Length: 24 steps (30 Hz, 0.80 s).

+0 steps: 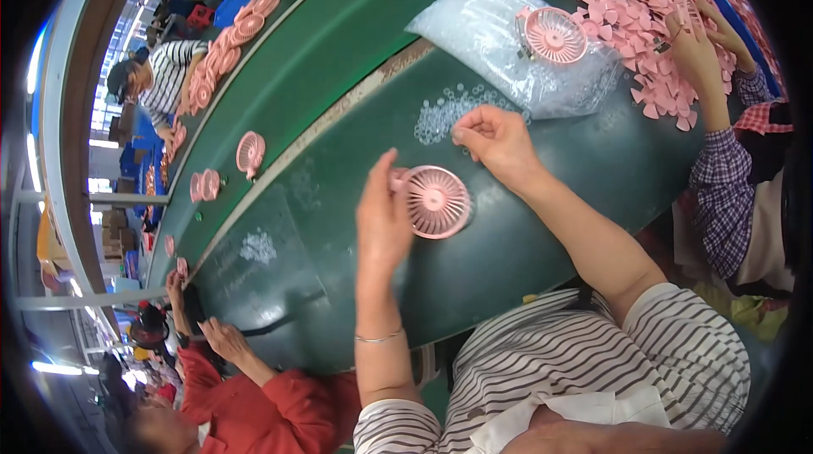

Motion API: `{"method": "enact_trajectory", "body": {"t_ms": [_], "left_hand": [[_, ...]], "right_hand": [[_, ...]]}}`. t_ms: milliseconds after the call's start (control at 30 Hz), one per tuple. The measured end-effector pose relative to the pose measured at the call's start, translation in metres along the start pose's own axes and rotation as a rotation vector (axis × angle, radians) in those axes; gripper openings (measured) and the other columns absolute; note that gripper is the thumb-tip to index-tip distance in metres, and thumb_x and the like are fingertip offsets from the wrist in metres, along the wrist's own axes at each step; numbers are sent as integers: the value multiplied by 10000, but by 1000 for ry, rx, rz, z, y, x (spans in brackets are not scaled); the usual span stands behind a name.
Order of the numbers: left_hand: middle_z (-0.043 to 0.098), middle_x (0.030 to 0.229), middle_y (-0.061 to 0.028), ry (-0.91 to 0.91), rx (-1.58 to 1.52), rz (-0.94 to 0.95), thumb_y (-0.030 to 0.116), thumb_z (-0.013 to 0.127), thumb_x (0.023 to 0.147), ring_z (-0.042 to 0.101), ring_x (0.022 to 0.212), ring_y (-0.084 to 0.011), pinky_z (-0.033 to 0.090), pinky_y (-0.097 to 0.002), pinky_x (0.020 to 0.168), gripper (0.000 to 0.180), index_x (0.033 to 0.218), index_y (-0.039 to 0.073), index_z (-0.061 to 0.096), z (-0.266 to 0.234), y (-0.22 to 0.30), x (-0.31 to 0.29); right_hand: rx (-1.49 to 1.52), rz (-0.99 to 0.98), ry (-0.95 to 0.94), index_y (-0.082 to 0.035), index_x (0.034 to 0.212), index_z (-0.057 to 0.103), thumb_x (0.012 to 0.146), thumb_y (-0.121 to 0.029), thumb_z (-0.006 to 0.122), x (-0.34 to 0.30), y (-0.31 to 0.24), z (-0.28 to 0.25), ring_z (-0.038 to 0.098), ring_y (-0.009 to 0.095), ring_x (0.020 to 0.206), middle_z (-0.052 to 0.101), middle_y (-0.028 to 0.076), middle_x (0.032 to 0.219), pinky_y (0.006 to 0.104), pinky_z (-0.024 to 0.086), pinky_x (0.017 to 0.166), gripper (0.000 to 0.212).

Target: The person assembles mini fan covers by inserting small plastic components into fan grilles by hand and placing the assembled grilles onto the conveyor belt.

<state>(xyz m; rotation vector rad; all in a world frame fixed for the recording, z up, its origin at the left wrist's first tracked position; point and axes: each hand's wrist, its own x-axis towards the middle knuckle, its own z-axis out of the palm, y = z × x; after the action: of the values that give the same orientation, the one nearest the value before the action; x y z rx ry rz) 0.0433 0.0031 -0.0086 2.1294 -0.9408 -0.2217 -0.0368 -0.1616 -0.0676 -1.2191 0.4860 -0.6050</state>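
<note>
My left hand [384, 217] is at the left side of a round pink fan housing [437, 202] with a slatted grille, holding it by the short stub on its edge, just over the green work surface. My right hand [501, 147] is to the right and farther away, thumb and forefinger pinched together. Anything between those fingertips is too small to make out. Beside them lies a loose pile of small clear rings [445, 115].
A clear plastic bag [500, 39] lies beyond, with another pink fan housing [555, 35] on it. Pink fan blades [656, 73] are heaped at right, where a co-worker's hands [699, 47] work. A green conveyor [313, 56] carries pink housings [250, 153]. A red-sleeved co-worker [262, 403] sits at left.
</note>
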Motion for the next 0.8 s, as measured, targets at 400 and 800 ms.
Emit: {"method": "enact_trajectory", "body": {"t_ms": [400, 800], "left_hand": [[631, 863, -54, 231, 47, -29, 168, 693, 718, 567, 808, -202, 313, -349, 867, 337, 1017, 69, 574, 26, -29, -60], [631, 833, -50, 329, -415, -76, 2, 694, 743, 573, 743, -77, 471, -209, 699, 162, 867, -19, 592, 41, -49, -56]], "right_hand": [[-618, -414, -205, 4, 846, 578, 799, -54, 623, -38, 19, 28, 546, 78, 582, 592, 60, 680, 223, 451, 527, 87], [-495, -90, -254, 7, 850, 585, 816, -48, 616, -40, 9, 33, 492, 3, 624, 567, -29, 714, 166, 413, 549, 72]]}}
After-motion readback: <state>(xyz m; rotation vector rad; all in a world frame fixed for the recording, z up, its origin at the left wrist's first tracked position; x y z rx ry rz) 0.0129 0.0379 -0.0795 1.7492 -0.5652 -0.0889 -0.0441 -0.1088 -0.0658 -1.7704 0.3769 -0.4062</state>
